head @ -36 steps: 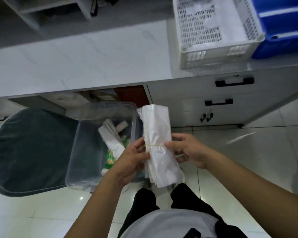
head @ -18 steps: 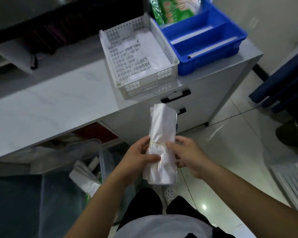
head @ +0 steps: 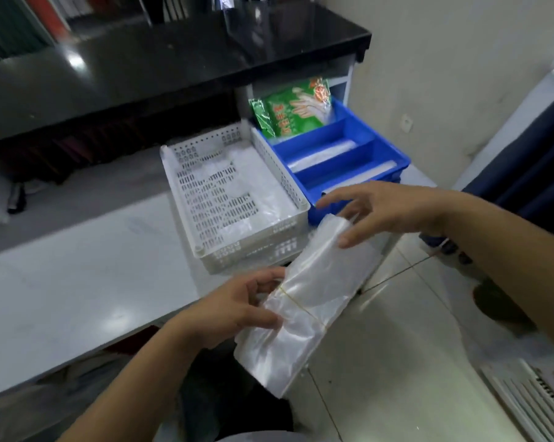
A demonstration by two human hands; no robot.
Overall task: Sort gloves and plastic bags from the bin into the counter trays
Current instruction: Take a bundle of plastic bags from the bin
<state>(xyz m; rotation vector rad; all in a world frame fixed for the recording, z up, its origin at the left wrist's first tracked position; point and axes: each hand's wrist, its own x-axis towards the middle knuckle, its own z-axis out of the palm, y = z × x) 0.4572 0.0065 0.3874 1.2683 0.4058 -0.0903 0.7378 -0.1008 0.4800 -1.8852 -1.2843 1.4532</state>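
Observation:
A bundle of clear plastic bags point(head: 304, 301), tied round its middle with a thin rubber band, is held tilted in front of the counter. My left hand point(head: 234, 309) grips it at the band. My right hand point(head: 377, 212) rests its fingers on the bundle's upper end, fingers spread. Just beyond stands a white perforated tray point(head: 205, 247) with thin clear plastic lying in it. To its right a blue divided tray point(head: 393, 154) holds green glove packets point(head: 294, 113) in the far compartment and rolled plastic in the others. The bin is out of sight.
The pale counter point(head: 78, 282) stretches to the left under a black shelf point(head: 141, 65). A wall stands behind the blue tray. Tiled floor point(head: 396, 362), a dark blue chair point(head: 530, 167) and a white slatted grille point(head: 537, 397) lie to the right.
My view has swung up and right from the bin to the trays. The bundle has moved toward the trays and tilted. My right hand has slid from the band to the upper end.

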